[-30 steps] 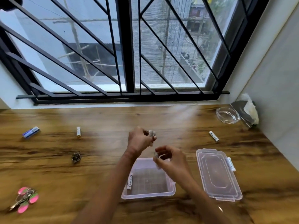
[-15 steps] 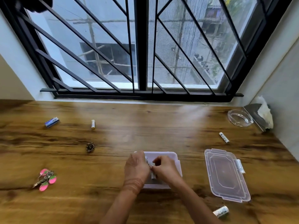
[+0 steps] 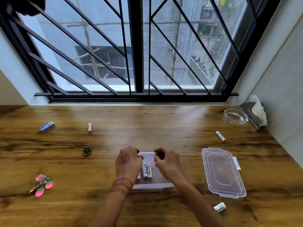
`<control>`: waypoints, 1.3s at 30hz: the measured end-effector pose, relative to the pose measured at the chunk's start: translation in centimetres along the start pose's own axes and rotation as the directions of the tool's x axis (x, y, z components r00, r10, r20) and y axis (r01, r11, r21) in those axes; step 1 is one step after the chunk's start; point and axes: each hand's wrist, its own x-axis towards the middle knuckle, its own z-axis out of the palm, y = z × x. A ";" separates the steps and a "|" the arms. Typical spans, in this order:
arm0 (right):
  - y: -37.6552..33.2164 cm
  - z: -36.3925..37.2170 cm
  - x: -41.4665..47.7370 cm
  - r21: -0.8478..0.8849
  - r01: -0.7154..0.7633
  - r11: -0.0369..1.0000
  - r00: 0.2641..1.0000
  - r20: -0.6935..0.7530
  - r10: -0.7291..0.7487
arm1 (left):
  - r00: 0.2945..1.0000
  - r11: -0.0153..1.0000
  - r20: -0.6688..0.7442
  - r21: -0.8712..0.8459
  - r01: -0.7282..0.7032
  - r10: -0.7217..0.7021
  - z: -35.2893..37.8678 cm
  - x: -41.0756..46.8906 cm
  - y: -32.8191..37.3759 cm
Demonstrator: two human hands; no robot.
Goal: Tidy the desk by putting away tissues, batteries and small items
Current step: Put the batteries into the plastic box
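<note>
A clear plastic box (image 3: 153, 186) sits on the wooden desk in front of me, with two white batteries (image 3: 147, 170) lying side by side in it. A third is partly hidden under my left hand (image 3: 128, 163), which hovers over the box's left side with its fingers curled. My right hand (image 3: 167, 163) is over the right side, fingers bent and holding nothing. Loose white batteries lie at the far left (image 3: 89, 127) and at the right (image 3: 220, 136). A tissue (image 3: 259, 110) sticks out of a holder in the far right corner.
The box's clear lid (image 3: 223, 172) lies to the right, with a small silver spool (image 3: 220, 207) in front of it. A glass ashtray (image 3: 236, 116) stands beside the tissue holder. On the left are a blue packet (image 3: 46, 126), a small dark trinket (image 3: 87, 150) and keys with pink tags (image 3: 43, 185).
Both hands came down from above the box and laid the batteries in it. They have now drawn apart, and the batteries lie free in the box.
</note>
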 end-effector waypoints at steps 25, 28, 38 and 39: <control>11.2 -14.5 9.9 -0.531 -0.111 0.840 0.963 -0.265 -0.041 | 1.000 0.990 -0.028 -0.139 -0.014 0.010 2.6 -0.7 -1.5; 5.8 -11.5 7.4 -0.250 0.026 0.968 0.958 -0.271 -0.096 | 0.999 0.984 -0.031 -0.176 0.013 -0.018 2.6 -0.6 -1.6; 0.3 0.0 0.2 -0.315 0.048 0.948 0.961 0.273 0.042 | 0.999 0.978 -0.045 -0.209 0.012 -0.022 2.8 -0.8 -1.7; 0.5 0.4 0.2 -0.329 0.052 0.943 0.968 0.248 0.033 | 0.999 0.979 -0.042 -0.205 0.013 -0.022 2.7 -0.8 -1.7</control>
